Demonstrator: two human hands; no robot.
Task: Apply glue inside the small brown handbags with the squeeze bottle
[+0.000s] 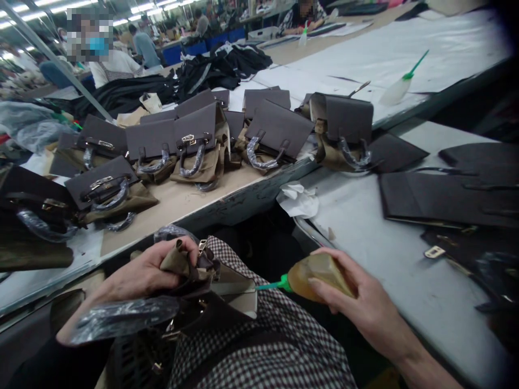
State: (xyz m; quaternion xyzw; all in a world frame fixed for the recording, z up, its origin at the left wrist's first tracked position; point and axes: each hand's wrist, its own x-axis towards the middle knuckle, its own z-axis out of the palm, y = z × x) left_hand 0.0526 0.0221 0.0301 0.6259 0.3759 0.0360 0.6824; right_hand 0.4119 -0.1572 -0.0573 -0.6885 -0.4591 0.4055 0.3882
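My left hand [156, 270] grips the olive lining and edge of a dark brown handbag [206, 319] that lies on my checked apron [259, 356]. The bag's handle is wrapped in clear plastic, and a gold zipper pull shows beside my fingers. My right hand [357, 297] is closed around a squeeze bottle [320, 276] of amber liquid with a green cap. The bottle is tilted sideways, and its thin green nozzle points left, its tip at the pale open edge of the bag.
Several dark brown handbags [194, 127] stand along the far table [158, 216]. More dark pieces [446, 197] and crumpled white paper [300, 200] lie on the right table. Another green-tipped bottle [397, 89] stands farther back. People work in the background.
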